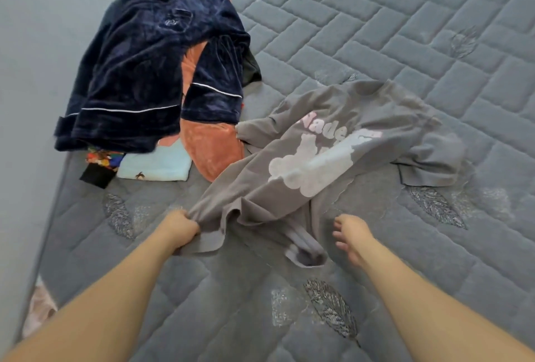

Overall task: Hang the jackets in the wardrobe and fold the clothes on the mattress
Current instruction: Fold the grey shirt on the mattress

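A heap of clothes, a navy velvet jacket (144, 66) over a rust-orange garment (214, 150), lies up by the wall (34, 72) on the grey quilted mattress (405, 28). Beside it the grey sweatshirt (333, 144) sprawls crumpled, running diagonally from near-left to far-right. The left hand (181, 230) clenches its hem; the right hand (351, 238) hovers nearby, fingers loose, holding nothing.

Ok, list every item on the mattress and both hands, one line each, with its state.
grey sweatshirt: crumpled, unfolded, print side up.
left hand: grips the sweatshirt's near edge.
right hand: open, holds nothing, beside the sweatshirt.
navy velvet garment: unfolded, draped on top of the pile.
orange garment: unfolded, partly under the navy one.
light blue cloth: folded flat.
mattress: bare, quilted.
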